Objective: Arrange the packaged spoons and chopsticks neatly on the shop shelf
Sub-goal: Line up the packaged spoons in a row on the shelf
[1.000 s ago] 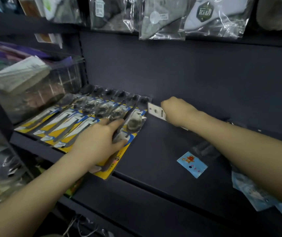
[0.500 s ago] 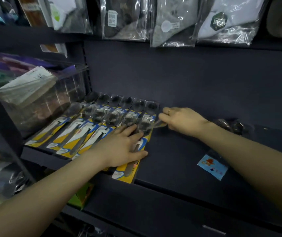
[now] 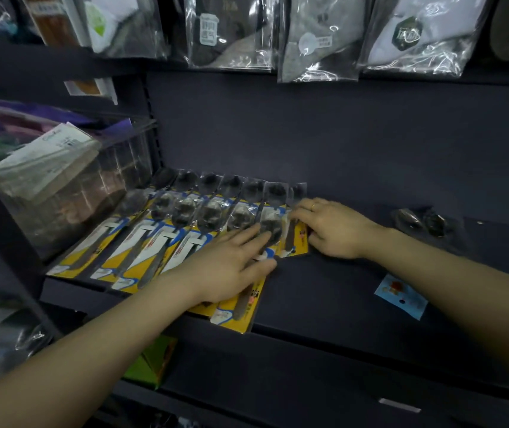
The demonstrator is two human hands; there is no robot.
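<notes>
While the head view looks down on the dark shop shelf, the left hand lies flat, fingers straight, pressing on the row of packaged spoons fanned along the shelf's left part. The right hand has its fingers bent over the rightmost spoon package, gripping its edge. A small blue packet lies apart to the right.

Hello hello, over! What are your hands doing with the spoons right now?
Left hand flat on spoon packs. Right hand setting end pack into row. Loose packets lie right on shelf; nothing blocking.
</notes>
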